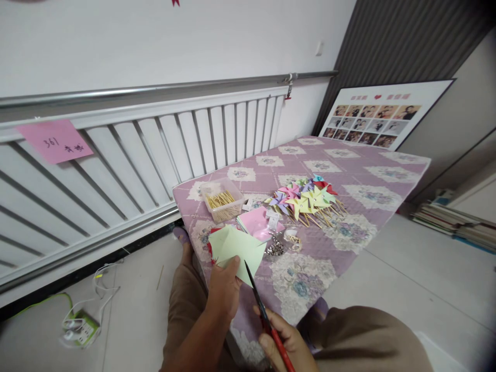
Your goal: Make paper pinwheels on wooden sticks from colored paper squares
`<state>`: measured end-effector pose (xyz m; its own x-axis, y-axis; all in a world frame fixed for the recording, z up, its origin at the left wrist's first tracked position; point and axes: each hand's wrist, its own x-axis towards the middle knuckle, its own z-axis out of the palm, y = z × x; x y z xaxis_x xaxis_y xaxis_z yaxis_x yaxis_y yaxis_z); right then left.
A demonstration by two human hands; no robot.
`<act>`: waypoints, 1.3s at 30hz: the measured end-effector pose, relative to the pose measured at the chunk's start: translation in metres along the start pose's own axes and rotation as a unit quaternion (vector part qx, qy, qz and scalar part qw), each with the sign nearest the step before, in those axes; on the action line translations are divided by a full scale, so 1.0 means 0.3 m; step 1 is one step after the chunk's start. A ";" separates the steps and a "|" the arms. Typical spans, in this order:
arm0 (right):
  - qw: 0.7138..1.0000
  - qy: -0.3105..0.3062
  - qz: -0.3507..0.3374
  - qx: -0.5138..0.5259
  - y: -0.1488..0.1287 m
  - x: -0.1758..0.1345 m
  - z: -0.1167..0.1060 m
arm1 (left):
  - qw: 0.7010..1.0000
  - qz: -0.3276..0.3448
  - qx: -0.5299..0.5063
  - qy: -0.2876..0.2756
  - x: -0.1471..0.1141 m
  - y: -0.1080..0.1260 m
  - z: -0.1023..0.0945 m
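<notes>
Light green square paper is pinched between the thumb and fingers of my left hand, held over the near end of the table. My right hand grips scissors with red handles and dark blades. The blade tip points up at the paper's lower edge; whether it touches the sheet I cannot tell. Just beyond the paper lies a stack of coloured sheets with pink on top. Close by are a heap of small metallic pieces and a few small pale pieces.
Finished paper pinwheels on sticks lie piled mid-table. A clear plastic box of short wooden sticks stands at the left edge. The flowered tablecloth covers the table beside a white radiator. A green power strip lies on the floor.
</notes>
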<state>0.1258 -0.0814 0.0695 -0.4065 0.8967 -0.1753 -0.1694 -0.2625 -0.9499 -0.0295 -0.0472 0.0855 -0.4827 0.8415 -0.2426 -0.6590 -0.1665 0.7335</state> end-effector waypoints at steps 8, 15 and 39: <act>0.995 -0.035 -0.033 -0.085 0.085 0.047 -0.037 | 1.000 -0.002 -0.008 -0.001 -0.003 0.000 -0.002; 0.979 -0.108 -0.036 -0.167 0.164 0.047 -0.065 | 1.000 -0.002 -0.007 -0.003 -0.006 -0.004 -0.005; 0.994 -0.065 -0.035 -0.083 0.058 0.009 -0.043 | 1.000 0.008 -0.020 -0.015 0.005 -0.013 -0.018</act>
<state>0.1334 -0.0789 0.0490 -0.5137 0.8540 -0.0828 -0.0544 -0.1287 -0.9902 -0.0309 -0.0482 0.0789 -0.4763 0.8534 -0.2118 -0.6737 -0.1995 0.7115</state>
